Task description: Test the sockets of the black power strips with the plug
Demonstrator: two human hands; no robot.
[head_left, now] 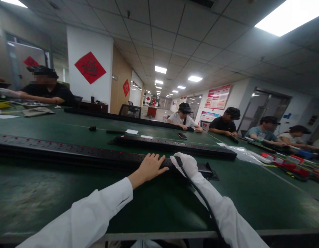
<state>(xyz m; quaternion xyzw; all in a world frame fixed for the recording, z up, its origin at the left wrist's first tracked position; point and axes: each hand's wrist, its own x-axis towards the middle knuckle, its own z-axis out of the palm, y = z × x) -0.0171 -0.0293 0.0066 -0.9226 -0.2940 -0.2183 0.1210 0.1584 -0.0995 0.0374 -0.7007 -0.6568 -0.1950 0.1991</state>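
A long black power strip [71, 151] with red switches lies across the green table [32, 196] in front of me. My bare left hand [150, 167] rests on its right part, fingers curled over the top. My right hand [185, 163], in a white glove, is closed on a black plug with a cable [201, 196] pressed at the strip near its right end. The cable runs back along my white sleeve to the table edge.
A second black power strip [175, 146] lies just behind, a third [123, 117] farther back. A phone [182, 135], paper slips and a plastic bag [242, 153] lie on the table. Red parts [291, 163] sit at right. Several seated people work at left and far right.
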